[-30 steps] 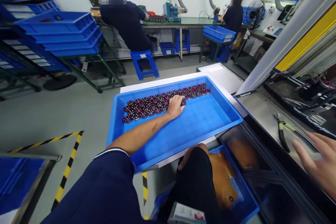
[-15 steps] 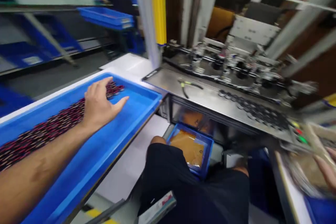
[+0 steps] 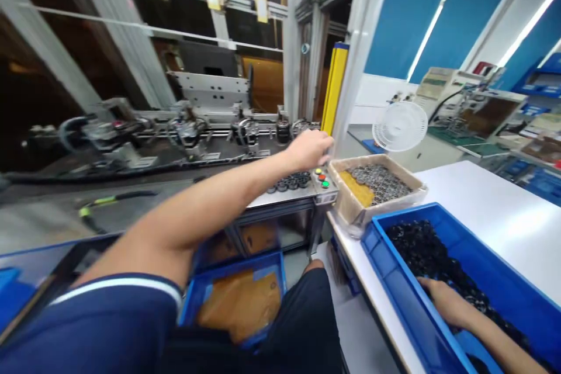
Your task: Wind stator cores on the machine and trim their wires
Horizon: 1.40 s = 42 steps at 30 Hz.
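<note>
My left hand (image 3: 309,149) is stretched across to the right, above the button box (image 3: 325,184) and short of the lined box. Its fingers bend downward and are partly hidden behind the hand, so their grip is unclear. A row of black rings (image 3: 289,182) lies on the metal ledge below my left wrist. My right hand (image 3: 445,301) reaches into a deep blue bin (image 3: 495,266), beside a heap of small black parts (image 3: 427,248). Its fingertips are hidden, and I cannot see whether they hold a part.
A plastic-lined box (image 3: 377,181) of metal rings stands behind the blue bin on a white table (image 3: 521,216). Pliers (image 3: 109,203) lie at left before the machine fixtures (image 3: 188,131). A yellow light-curtain post (image 3: 335,87) rises beside my left hand. A lower blue crate (image 3: 283,272) sits by my knees.
The view has swung right. My left hand has left the blue tray of red-and-black parts and crossed to the button box. My right hand is now inside the bin of black parts.
</note>
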Each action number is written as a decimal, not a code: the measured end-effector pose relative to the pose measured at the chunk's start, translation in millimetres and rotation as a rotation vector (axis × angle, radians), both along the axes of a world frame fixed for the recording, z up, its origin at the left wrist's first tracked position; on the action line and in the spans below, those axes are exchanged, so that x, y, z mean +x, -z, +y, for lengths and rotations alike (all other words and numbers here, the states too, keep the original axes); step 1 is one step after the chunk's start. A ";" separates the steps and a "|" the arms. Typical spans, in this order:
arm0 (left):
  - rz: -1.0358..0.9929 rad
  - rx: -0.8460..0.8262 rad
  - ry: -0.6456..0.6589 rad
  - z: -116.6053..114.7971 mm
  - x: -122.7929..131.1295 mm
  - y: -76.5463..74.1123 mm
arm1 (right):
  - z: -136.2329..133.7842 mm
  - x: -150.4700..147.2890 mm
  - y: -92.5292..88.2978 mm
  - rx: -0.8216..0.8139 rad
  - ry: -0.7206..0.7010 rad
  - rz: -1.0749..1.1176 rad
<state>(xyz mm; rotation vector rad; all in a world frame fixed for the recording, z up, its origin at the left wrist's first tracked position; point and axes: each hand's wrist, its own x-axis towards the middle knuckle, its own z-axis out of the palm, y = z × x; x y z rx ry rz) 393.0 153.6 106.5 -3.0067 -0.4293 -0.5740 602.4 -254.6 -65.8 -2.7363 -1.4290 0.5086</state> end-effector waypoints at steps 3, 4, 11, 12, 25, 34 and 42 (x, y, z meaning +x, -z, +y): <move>0.164 -0.067 0.015 -16.6 109.8 31.6 | 2.9 -2.7 13.8 -0.084 -0.017 0.064; 0.219 -0.093 0.013 -21.8 136.9 46.6 | 2.9 -2.7 15.6 -0.109 -0.020 0.079; 0.397 -0.216 -0.077 -32.9 222.8 124.7 | 2.3 -7.0 18.6 -0.178 -0.043 0.160; 0.404 -0.219 -0.093 -32.0 226.4 129.2 | 2.6 -7.6 19.1 -0.176 -0.035 0.166; 0.211 -0.456 0.027 -59.4 200.7 103.8 | 7.8 -13.5 -1.9 -0.083 0.019 0.178; -0.443 -1.446 0.554 -169.9 25.3 122.6 | 19.1 -31.5 -70.1 0.423 0.030 -0.131; -0.490 -1.842 0.539 -219.8 -16.4 115.6 | 31.7 -103.3 -86.5 1.159 -0.534 -0.112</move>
